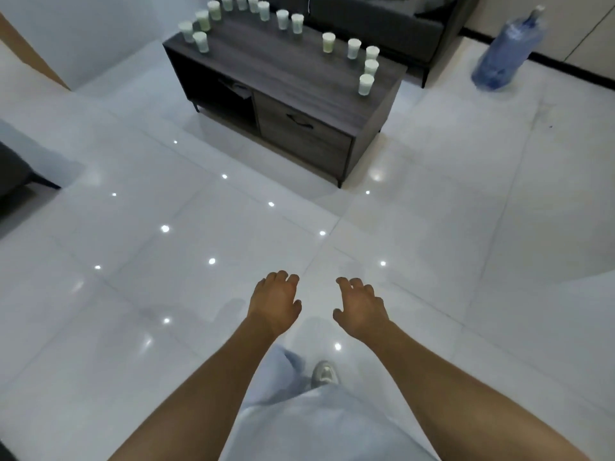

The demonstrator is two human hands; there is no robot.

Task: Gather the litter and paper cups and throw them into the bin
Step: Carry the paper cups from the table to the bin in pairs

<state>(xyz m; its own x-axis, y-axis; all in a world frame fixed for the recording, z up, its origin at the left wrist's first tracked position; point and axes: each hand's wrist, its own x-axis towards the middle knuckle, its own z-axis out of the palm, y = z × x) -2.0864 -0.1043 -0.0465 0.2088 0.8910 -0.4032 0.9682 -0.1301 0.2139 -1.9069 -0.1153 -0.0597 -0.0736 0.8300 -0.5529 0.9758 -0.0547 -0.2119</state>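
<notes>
Several paper cups stand upright along the top of a dark wooden coffee table far ahead: a cluster at its back left, a pair in the middle, and a curved row near its right end. My left hand and my right hand hang in front of me over the white tiled floor, palms down, fingers loosely curled, holding nothing. Both are far short of the table. No bin is in view.
A large blue water bottle stands on the floor at the right. A dark sofa sits behind the table, and another dark seat edge is at the left. The glossy floor reflects ceiling lights. My shoe shows below.
</notes>
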